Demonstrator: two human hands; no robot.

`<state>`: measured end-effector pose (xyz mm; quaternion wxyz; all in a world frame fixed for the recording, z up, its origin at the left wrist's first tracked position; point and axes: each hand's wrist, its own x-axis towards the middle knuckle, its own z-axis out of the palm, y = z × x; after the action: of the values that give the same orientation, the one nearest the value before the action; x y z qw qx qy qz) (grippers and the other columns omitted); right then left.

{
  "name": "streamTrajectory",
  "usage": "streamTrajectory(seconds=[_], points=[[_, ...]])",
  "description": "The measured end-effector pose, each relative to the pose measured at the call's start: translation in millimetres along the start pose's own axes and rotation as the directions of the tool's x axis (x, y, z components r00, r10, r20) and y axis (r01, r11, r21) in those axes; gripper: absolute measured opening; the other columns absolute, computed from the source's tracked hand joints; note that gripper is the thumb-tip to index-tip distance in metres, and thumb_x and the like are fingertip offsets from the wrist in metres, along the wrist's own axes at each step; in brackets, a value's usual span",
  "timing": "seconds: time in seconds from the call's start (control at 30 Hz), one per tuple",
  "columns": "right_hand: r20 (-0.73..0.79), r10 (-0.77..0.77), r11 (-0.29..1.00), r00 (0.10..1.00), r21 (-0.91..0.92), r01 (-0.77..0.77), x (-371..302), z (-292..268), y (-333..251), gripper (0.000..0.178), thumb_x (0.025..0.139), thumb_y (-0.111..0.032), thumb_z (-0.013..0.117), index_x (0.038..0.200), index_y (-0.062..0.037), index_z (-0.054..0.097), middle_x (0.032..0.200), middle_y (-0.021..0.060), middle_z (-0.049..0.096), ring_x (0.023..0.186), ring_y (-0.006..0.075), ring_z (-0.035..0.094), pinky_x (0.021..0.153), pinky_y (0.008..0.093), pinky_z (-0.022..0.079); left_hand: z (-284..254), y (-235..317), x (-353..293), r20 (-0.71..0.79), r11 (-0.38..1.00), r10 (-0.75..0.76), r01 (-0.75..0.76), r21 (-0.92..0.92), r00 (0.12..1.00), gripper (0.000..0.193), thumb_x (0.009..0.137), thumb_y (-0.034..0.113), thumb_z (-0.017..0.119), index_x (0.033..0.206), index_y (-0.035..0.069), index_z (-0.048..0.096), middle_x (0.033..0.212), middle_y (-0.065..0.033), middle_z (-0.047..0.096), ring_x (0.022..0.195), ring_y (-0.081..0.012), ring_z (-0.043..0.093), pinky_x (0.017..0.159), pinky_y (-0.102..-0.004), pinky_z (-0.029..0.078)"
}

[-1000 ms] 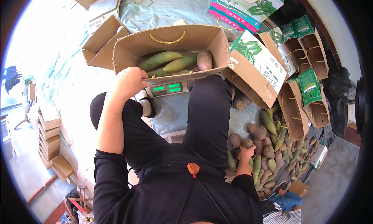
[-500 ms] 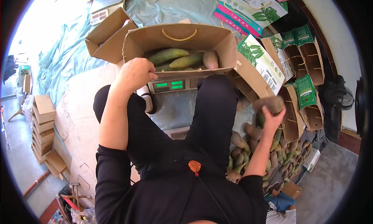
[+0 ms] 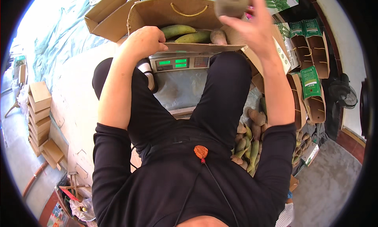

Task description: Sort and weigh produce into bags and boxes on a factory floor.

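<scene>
While the left hand (image 3: 146,41) stays hooked over the near-left rim of the cardboard carton (image 3: 153,12), fingers folded on its edge, the right hand (image 3: 256,26) has swung up from the root pile (image 3: 245,146) by the right leg, carrying a roundish brown root vegetable (image 3: 231,6). Grip is thumb on one side, fingers on the other; root is motion-blurred, so skin detail can't be told. A second ago that hand was down in the pile; half a second ago it was lifted just above it. Now the root shows at the carton's far-right corner, still in hand; exact height over the rim unclear. Meaning: picked and carried across, not yet set down. Carton contents look much the same as half a second ago: two long green radishes (image 3: 192,37) at left and middle, one pinkish-brown root (image 3: 218,37) upright-ish at the right, anything underneath hidden. Yellow cord handle (image 3: 189,13) hangs on the far inner wall. Digital scale (image 3: 181,63) sits below the carton's near edge, displays lit green; carton appears to rest on it.
</scene>
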<state>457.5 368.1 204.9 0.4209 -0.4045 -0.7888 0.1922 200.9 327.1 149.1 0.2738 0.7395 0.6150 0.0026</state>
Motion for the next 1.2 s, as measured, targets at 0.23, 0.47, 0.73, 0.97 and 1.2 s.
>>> streamTrajectory(seconds=[0.23, 0.47, 0.73, 0.97, 1.2], points=[[0.398, 0.091, 0.885, 0.913, -0.453, 0.109, 7, 72, 11, 0.057, 0.072, -0.015, 0.067, 0.125, -0.0069, 0.046, 0.115, 0.0154, 0.056, 0.107, 0.0347, 0.051, 0.088, 0.0445, 0.042, -1, 0, 2, 0.031, 1.000, 0.022, -0.021, -0.020, 0.999, 0.025, 0.073, 0.018, 0.069, 0.092, 0.000, 0.068, 0.085, -0.0162, 0.067, 0.080, -0.0293, 0.064, 0.074, -0.0364, 0.049], [0.269, 0.270, 0.962, 0.925, -0.099, -0.253, -10, 24, 19, 0.049, 0.079, -0.021, 0.066, 0.123, -0.0061, 0.050, 0.106, 0.0154, 0.063, 0.095, 0.0270, 0.061, 0.088, 0.0358, 0.046, 0, -2, -1, -0.021, 0.998, 0.010, -0.011, -0.063, 1.000, 0.032, 0.075, 0.024, 0.068, 0.101, 0.005, 0.068, 0.092, -0.0122, 0.067, 0.089, -0.0276, 0.062, 0.079, -0.0372, 0.049], [-0.169, 0.610, 0.791, 0.774, 0.184, -0.583, -180, -66, 108, 0.028, 0.084, -0.010, 0.064, 0.109, 0.0005, 0.060, 0.099, 0.0085, 0.065, 0.089, 0.0131, 0.061, 0.080, 0.0258, 0.048, 9, -3, 9, -0.028, 0.996, 0.073, -0.075, -0.044, 0.997, 0.040, 0.079, 0.018, 0.066, 0.115, 0.002, 0.060, 0.099, -0.0138, 0.067, 0.091, -0.0250, 0.064, 0.080, -0.0344, 0.049], [-0.118, 0.896, 0.426, 0.428, -0.040, -0.904, -429, -57, 148, 0.026, 0.078, -0.008, 0.065, 0.103, -0.0030, 0.063, 0.086, 0.0109, 0.067, 0.081, 0.0185, 0.064, 0.073, 0.0318, 0.051, 8, 2, 7, -0.024, 0.991, 0.072, -0.074, -0.111, 0.997, 0.041, 0.079, 0.021, 0.064, 0.117, 0.005, 0.060, 0.098, -0.0120, 0.067, 0.089, -0.0215, 0.063, 0.078, -0.0329, 0.049], [0.311, 0.909, 0.350, 0.278, -0.205, -0.914, -563, 34, 102, 0.027, 0.079, -0.025, 0.061, 0.095, -0.0043, 0.065, 0.096, 0.0187, 0.065, 0.091, 0.0354, 0.062, 0.081, 0.0383, 0.049, 4, -18, 11, -0.052, 0.993, 0.088, -0.092, -0.068, 0.995, 0.043, 0.080, 0.023, 0.064, 0.117, 0.004, 0.060, 0.099, -0.0160, 0.067, 0.090, -0.0240, 0.064, 0.082, -0.0338, 0.048]])
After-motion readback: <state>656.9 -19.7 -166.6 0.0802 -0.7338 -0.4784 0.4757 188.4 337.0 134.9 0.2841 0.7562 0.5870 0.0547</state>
